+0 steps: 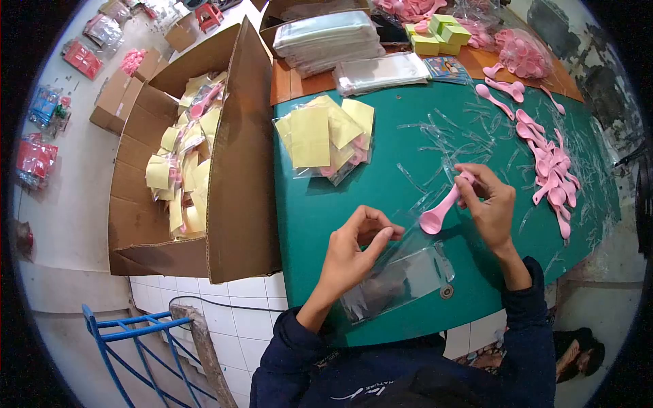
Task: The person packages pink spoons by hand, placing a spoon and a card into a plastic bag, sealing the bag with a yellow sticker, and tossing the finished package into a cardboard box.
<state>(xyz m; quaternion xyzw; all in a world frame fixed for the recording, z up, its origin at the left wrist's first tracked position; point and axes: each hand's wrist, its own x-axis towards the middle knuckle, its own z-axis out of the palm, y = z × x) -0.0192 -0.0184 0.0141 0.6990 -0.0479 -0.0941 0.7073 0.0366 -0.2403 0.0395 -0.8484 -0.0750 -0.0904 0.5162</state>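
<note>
Where the clear bags [401, 285] lie: flat on the near part of the green table [381, 332], just inside its near edge; anything slid toward the person could slip off there.
Left hand [360, 248]: above the bags' left side, thumb and forefinger nearly together at some clear film [405, 238]; whether they pinch it cannot be told. Spreading a bag's mouth calls for a light touch on one layer only.
Right hand [486, 204]: fingers closed in a narrow pinch on the handle end of the pink spoon [445, 209].
Pink spoon: right of the left hand, bowl slanting near and left. Holding it by the handle end leaves the bowl free; a low, level angle would best spare the thin film from snagging.
Box wall [241, 183]: tall cardboard along the table's left edge, so the left elbow does better swinging wide of it.
Open room: bare green between left hand and yellow-card packs [309, 139].
Spoon pile [554, 173]: right of the right hand, limiting sideways sweeps.
Clear strips [449, 139]: scattered beyond the hands; light enough to cling or drag.
Bag stacks [326, 41]: far left, at the wooden edge [299, 86].
</note>
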